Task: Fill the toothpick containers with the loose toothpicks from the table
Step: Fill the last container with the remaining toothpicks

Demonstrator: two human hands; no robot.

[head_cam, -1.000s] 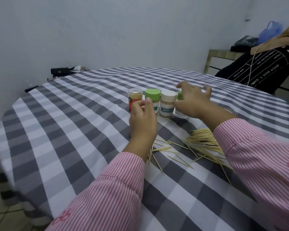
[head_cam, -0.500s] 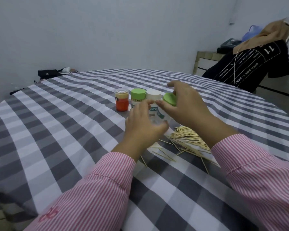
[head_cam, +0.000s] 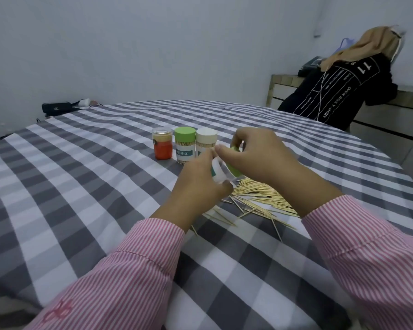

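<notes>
While the left hand (head_cam: 196,184) held the tilted container (head_cam: 218,171) above the tabletop (head_cam: 81,186), the right hand (head_cam: 255,158) pinched its green lid (head_cam: 234,167). Twisting squarely should free the lid without spilling; loose toothpicks (head_cam: 260,198) lay just beside.

A grey-and-white checked cloth (head_cam: 65,177) covers the round surface under the hands. Far off to the left of the hands, past the surface's far edge, a small black case (head_cam: 55,108) lies against the pale wall (head_cam: 153,44), with some small pale items just beside it, too blurred to tell. Beyond and to the right of the hands, a person in a black printed shirt (head_cam: 339,96) and tan head covering (head_cam: 367,44) leans on a tiled counter (head_cam: 284,83).
</notes>
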